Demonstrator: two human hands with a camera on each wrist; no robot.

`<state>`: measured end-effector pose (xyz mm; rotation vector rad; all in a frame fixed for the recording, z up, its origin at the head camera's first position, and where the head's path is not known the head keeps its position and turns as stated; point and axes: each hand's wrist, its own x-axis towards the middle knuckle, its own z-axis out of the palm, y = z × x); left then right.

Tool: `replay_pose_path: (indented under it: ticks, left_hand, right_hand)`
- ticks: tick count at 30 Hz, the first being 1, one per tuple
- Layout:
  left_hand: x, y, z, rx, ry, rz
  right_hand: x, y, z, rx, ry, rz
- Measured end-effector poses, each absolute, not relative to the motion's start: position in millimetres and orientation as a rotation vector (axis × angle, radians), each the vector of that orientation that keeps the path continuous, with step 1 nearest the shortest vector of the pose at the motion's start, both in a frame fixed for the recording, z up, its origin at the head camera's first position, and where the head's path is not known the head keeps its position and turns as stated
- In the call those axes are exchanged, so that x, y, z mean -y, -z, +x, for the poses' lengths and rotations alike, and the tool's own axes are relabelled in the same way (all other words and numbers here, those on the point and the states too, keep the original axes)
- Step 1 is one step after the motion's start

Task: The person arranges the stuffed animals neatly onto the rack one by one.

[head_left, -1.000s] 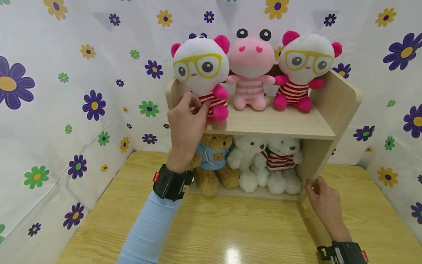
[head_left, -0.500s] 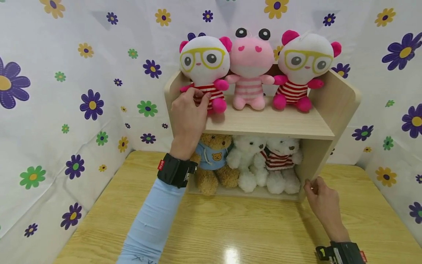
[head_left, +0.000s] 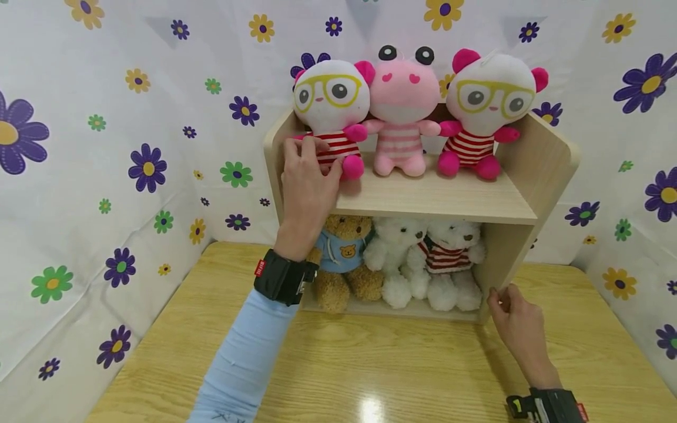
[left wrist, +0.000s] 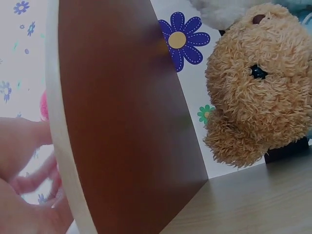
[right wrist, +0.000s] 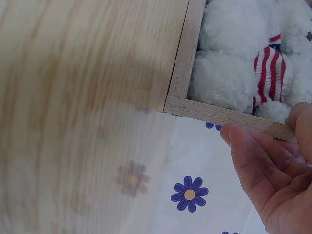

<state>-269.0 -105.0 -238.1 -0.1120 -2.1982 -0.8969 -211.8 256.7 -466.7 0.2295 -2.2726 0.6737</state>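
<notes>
My left hand (head_left: 309, 179) is at the left end of a small two-tier shelf's upper board, beside a plush panda (head_left: 333, 97) with yellow glasses and a striped outfit. Its fingers are loosely spread against the panda's body, and the thumb lies by a pink foot. The panda sits upright, leaning on a pink plush hippo (head_left: 402, 88). In the left wrist view the fingers (left wrist: 24, 141) are partly hidden by the board's edge. My right hand (head_left: 518, 320) grips the lower front edge of the wooden shelf's (head_left: 508, 258) right side panel, thumb on the near side and fingers outside (right wrist: 273, 170).
A second plush panda (head_left: 492, 94) sits at the upper right. Below sit a brown teddy bear (head_left: 344, 258) in a blue hoodie, a white teddy bear (head_left: 396, 258) and another white bear (head_left: 449, 258) in a striped sweater. The shelf stands on a wooden table (head_left: 396, 364) before flowered cloth.
The left panda has moved back and slightly right on the upper board, closer to the hippo. My left hand followed it, and its fingers have now loosened. The right hand stays put.
</notes>
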Motion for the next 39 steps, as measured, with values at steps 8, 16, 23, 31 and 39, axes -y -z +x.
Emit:
replay_pose_path:
  ticks: [8, 16, 23, 31, 39]
  left_hand:
    - [105.9, 241.9, -264.0, 2.199, 0.699, -0.497]
    - [104.5, 246.3, -269.6, 2.282, 0.608, -0.545]
    - [103.5, 245.1, -280.5, 2.365, 0.559, -0.546]
    - [104.0, 239.7, -288.3, 2.527, 0.557, -0.505]
    - [92.9, 230.1, -282.4, 2.491, 0.583, -0.582]
  right_hand:
    - [-257.3, 465.8, -210.2, 2.284, -0.678, 0.229]
    - [-258.1, 466.5, -209.6, 2.265, -0.674, 0.242]
    - [-255.5, 466.1, -210.8, 2.246, -0.667, 0.265]
    - [-255.3, 465.1, -211.6, 2.247, -0.666, 0.259]
    - [-256.4, 466.0, -211.9, 2.256, -0.665, 0.261]
